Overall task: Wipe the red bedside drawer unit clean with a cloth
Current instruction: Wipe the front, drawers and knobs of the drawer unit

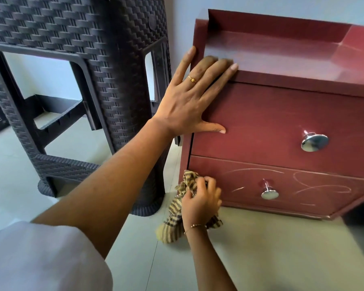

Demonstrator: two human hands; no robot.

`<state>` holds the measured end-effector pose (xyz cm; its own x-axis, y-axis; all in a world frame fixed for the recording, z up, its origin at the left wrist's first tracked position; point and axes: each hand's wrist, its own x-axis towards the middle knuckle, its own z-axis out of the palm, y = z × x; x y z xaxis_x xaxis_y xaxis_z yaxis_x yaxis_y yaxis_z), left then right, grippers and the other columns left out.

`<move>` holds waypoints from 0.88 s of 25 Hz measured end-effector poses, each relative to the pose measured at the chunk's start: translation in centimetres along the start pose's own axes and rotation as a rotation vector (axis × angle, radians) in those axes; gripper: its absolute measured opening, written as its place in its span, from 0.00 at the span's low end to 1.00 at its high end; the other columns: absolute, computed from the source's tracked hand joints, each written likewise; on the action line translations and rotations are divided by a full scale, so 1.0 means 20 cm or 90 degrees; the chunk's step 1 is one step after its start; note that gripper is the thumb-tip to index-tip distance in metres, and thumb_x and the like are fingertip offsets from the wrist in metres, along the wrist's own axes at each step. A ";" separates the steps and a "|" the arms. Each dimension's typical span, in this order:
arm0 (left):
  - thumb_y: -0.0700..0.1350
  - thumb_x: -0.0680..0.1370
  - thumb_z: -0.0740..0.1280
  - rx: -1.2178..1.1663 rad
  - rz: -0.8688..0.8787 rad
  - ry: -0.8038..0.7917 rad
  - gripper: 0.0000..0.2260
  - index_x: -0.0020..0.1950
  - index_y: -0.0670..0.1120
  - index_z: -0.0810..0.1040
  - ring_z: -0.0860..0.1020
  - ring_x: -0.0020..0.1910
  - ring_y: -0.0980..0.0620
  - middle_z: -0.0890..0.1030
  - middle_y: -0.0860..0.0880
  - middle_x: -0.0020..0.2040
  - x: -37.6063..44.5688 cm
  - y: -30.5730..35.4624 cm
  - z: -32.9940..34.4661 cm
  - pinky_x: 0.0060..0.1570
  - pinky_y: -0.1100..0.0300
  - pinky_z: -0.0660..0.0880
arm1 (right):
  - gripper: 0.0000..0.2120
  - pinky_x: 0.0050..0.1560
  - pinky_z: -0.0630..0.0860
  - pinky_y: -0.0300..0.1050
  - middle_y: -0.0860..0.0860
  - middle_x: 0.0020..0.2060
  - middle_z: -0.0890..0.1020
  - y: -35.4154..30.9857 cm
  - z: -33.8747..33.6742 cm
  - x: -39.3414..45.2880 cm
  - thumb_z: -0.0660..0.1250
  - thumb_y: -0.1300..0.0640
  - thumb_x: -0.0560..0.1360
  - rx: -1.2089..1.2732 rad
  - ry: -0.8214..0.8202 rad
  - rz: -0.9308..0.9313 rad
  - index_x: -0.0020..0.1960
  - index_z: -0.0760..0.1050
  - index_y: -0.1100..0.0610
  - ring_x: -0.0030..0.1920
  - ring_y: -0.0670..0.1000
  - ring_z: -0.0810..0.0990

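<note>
Two hands on red drawer unit point(282, 114), which stands on floor just right of dark wicker stool point(82, 70). My left hand point(189, 97) braces unit's top left corner, fingers spread flat, holding nothing. My right hand point(200, 200) has fingers clamped on striped cloth point(174, 217), pressed at lower drawer's left end. Risk, my judgement: dangling cloth tail snags lower knob point(269, 193); white scribbles there may resist wiping.

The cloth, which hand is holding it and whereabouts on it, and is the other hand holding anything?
The right hand grips the striped cloth bunched around its middle; both ends hang free. The left hand holds nothing, lying flat on the red drawer unit.
</note>
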<state>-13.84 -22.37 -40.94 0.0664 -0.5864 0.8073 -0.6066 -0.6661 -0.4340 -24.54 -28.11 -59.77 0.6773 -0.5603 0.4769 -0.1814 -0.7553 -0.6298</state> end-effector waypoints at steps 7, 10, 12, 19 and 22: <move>0.71 0.71 0.58 0.046 -0.005 0.024 0.41 0.71 0.40 0.60 0.60 0.70 0.39 0.70 0.40 0.69 -0.04 0.03 0.01 0.71 0.42 0.45 | 0.07 0.38 0.66 0.46 0.55 0.45 0.80 -0.23 -0.08 0.15 0.66 0.59 0.62 0.109 0.120 -0.116 0.40 0.76 0.57 0.42 0.55 0.69; 0.66 0.75 0.58 0.064 -0.057 0.008 0.36 0.72 0.40 0.57 0.46 0.76 0.43 0.61 0.41 0.72 -0.16 0.06 0.04 0.71 0.42 0.42 | 0.07 0.34 0.66 0.46 0.54 0.43 0.81 -0.12 0.04 0.03 0.64 0.63 0.58 0.041 0.065 -0.114 0.36 0.73 0.56 0.39 0.56 0.69; 0.64 0.78 0.56 0.057 -0.064 -0.025 0.35 0.74 0.41 0.53 0.39 0.75 0.49 0.49 0.43 0.76 -0.27 0.07 0.05 0.71 0.42 0.39 | 0.08 0.30 0.66 0.46 0.54 0.38 0.80 0.05 0.12 -0.10 0.65 0.66 0.57 0.005 -0.012 -0.087 0.34 0.74 0.56 0.35 0.59 0.73; 0.63 0.77 0.57 0.033 -0.070 -0.052 0.41 0.76 0.45 0.36 0.37 0.75 0.48 0.34 0.51 0.76 -0.49 0.10 0.12 0.69 0.38 0.38 | 0.09 0.36 0.67 0.47 0.53 0.44 0.81 -0.06 0.09 -0.01 0.61 0.59 0.63 0.065 0.033 -0.073 0.39 0.78 0.56 0.41 0.55 0.69; 0.59 0.79 0.57 0.013 -0.085 -0.040 0.38 0.76 0.44 0.36 0.38 0.75 0.48 0.34 0.49 0.76 -0.50 0.12 0.13 0.69 0.38 0.37 | 0.09 0.33 0.67 0.47 0.53 0.41 0.81 0.05 0.15 -0.11 0.62 0.63 0.58 -0.021 -0.011 -0.097 0.36 0.76 0.55 0.37 0.58 0.73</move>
<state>-13.95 -19.25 -51.03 0.1954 -0.5188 0.8323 -0.5728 -0.7492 -0.3325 -24.00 -26.60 -63.19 0.7107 -0.4321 0.5552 -0.0985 -0.8425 -0.5296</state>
